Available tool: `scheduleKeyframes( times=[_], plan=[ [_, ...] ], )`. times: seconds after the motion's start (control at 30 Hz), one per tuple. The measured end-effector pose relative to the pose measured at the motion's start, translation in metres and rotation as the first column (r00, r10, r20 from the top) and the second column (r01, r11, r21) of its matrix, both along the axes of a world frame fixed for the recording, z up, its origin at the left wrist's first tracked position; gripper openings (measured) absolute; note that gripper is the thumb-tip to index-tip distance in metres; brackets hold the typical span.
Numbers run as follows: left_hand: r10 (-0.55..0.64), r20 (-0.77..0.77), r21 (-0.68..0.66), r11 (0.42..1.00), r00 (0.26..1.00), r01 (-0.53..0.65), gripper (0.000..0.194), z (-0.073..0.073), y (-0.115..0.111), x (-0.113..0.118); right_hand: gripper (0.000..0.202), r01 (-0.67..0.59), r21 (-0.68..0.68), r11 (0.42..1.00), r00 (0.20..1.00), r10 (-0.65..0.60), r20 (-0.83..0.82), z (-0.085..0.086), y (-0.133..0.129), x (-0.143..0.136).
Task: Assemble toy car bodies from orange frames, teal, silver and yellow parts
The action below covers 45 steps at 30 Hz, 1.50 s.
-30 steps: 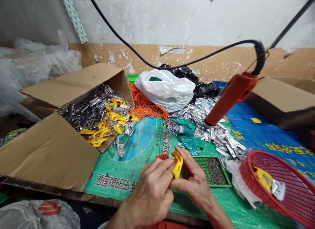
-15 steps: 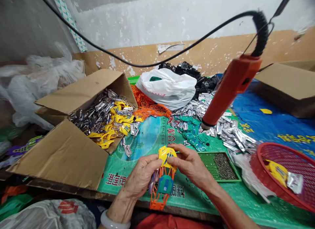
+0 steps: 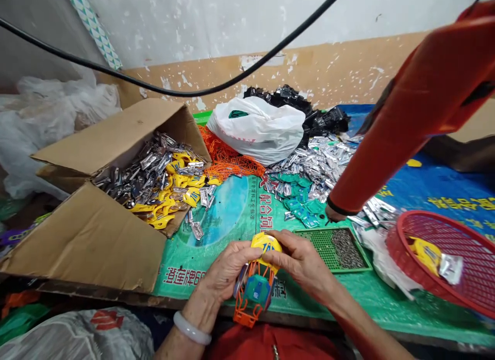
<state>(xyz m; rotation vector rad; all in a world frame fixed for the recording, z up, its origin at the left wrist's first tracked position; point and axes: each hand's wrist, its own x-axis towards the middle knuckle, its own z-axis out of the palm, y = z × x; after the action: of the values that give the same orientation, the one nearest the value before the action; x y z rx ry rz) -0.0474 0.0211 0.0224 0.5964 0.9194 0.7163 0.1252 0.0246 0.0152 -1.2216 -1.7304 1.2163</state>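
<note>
Close to the table's front edge, both hands grip one toy car body (image 3: 256, 285), with a yellow hood, an orange cage frame and a green panel in its middle. My left hand (image 3: 228, 270) holds the left side, its thumb on the yellow hood. From the right, my right hand (image 3: 303, 259) pinches the hood between thumb and fingers. The orange frame end points towards me. A red electric screwdriver (image 3: 382, 133) hangs at the right, its tip just above a green tray (image 3: 319, 249) of small screws, apart from both hands.
An open cardboard box (image 3: 116, 241) at left spills silver and yellow parts. Behind lie orange frames (image 3: 235, 166), a white plastic bag (image 3: 257, 130), black parts (image 3: 294, 99), green panels (image 3: 301, 197) and silver pieces (image 3: 320, 156). A red basket (image 3: 421, 221) holds yellow and silver parts.
The view has shifted. The screwdriver now appears larger and farther right, swung nearer to me. Both hands keep their hold on the toy car body, which has barely moved.
</note>
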Motion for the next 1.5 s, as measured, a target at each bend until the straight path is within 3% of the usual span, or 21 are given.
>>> scheduleKeyframes(
  times=[0.3, 0.37, 0.43, 0.47, 0.5, 0.57, 0.6, 0.63, 0.7, 0.77, 0.8, 0.83, 0.97, 1.1, 1.23, 1.37, 1.5],
  plan=[
    [-0.013, 0.002, -0.053, 0.998, 1.000, 0.013, 0.019, -0.002, -0.004, 0.010, 0.033, -0.016, 0.036, 0.999, 0.993, 0.012, 0.120, -0.008, -0.009, 0.004],
    [0.002, 0.011, -0.076, 0.997, 1.000, -0.001, 0.019, -0.004, -0.007, 0.011, 0.029, 0.008, 0.118, 0.993, 0.989, -0.025, 0.146, -0.005, -0.016, 0.006],
    [0.004, 0.035, -0.086, 0.996, 0.999, -0.001, 0.023, -0.004, -0.009, 0.013, 0.035, 0.109, 0.274, 0.956, 0.980, -0.149, 0.132, 0.005, -0.023, 0.016],
    [0.003, 0.045, -0.089, 0.996, 0.999, 0.001, 0.025, -0.004, -0.010, 0.014, 0.044, 0.204, 0.372, 0.906, 0.960, -0.260, 0.108, 0.012, -0.025, 0.024],
    [0.003, 0.052, -0.089, 0.996, 0.999, 0.002, 0.026, -0.004, -0.010, 0.014, 0.049, 0.326, 0.478, 0.816, 0.908, -0.411, 0.083, 0.021, -0.024, 0.035],
    [0.009, 0.052, -0.086, 0.996, 0.999, -0.005, 0.027, -0.004, -0.011, 0.016, 0.058, 0.561, 0.638, 0.528, 0.696, -0.718, -0.017, 0.041, -0.013, 0.061],
    [0.012, 0.049, -0.085, 0.996, 0.999, -0.008, 0.026, -0.004, -0.011, 0.017, 0.067, 0.605, 0.702, 0.375, 0.599, -0.795, -0.093, 0.050, -0.002, 0.074],
    [0.010, 0.045, -0.082, 0.997, 0.999, -0.007, 0.025, -0.004, -0.011, 0.018, 0.076, 0.632, 0.712, 0.304, 0.540, -0.833, -0.124, 0.059, 0.012, 0.086],
    [-0.010, 0.043, -0.075, 0.997, 0.999, 0.013, 0.026, -0.004, -0.012, 0.020, 0.092, 0.655, 0.649, 0.386, 0.584, -0.804, -0.112, 0.072, 0.046, 0.102],
    [-0.029, 0.039, -0.070, 0.997, 0.999, 0.032, 0.027, -0.006, -0.012, 0.021, 0.092, 0.564, 0.529, 0.635, 0.798, -0.584, -0.149, 0.080, 0.080, 0.107],
    [-0.034, 0.037, -0.070, 0.997, 0.999, 0.037, 0.028, -0.006, -0.013, 0.021, 0.087, 0.489, 0.484, 0.726, 0.869, -0.457, -0.191, 0.081, 0.095, 0.106],
    [-0.032, 0.031, -0.073, 0.997, 0.999, 0.034, 0.029, -0.007, -0.014, 0.022, 0.083, 0.452, 0.463, 0.763, 0.892, -0.384, -0.239, 0.082, 0.107, 0.104],
    [-0.033, -0.003, -0.091, 0.995, 0.999, 0.033, 0.027, -0.010, -0.014, 0.021, 0.072, 0.445, 0.357, 0.821, 0.875, -0.314, -0.368, 0.081, 0.122, 0.082],
    [-0.070, -0.016, -0.109, 0.992, 0.997, 0.067, 0.029, -0.012, -0.012, 0.025, 0.075, 0.414, 0.269, 0.870, 0.883, -0.313, -0.349, 0.086, 0.105, 0.047],
    [-0.091, -0.035, -0.105, 0.991, 0.995, 0.087, 0.030, -0.015, -0.010, 0.030, 0.067, 0.282, 0.212, 0.936, 0.898, -0.179, -0.402, 0.097, 0.090, 0.015],
    [-0.081, -0.001, -0.113, 0.990, 0.997, 0.080, 0.029, -0.016, -0.010, 0.031, 0.056, 0.285, 0.192, 0.939, 0.916, -0.209, -0.341, 0.106, 0.074, 0.004],
    [-0.089, 0.003, -0.116, 0.989, 0.996, 0.089, 0.025, -0.016, -0.011, 0.031, 0.049, 0.398, 0.165, 0.903, 0.886, -0.330, -0.327, 0.101, 0.053, 0.015]
  ],
)
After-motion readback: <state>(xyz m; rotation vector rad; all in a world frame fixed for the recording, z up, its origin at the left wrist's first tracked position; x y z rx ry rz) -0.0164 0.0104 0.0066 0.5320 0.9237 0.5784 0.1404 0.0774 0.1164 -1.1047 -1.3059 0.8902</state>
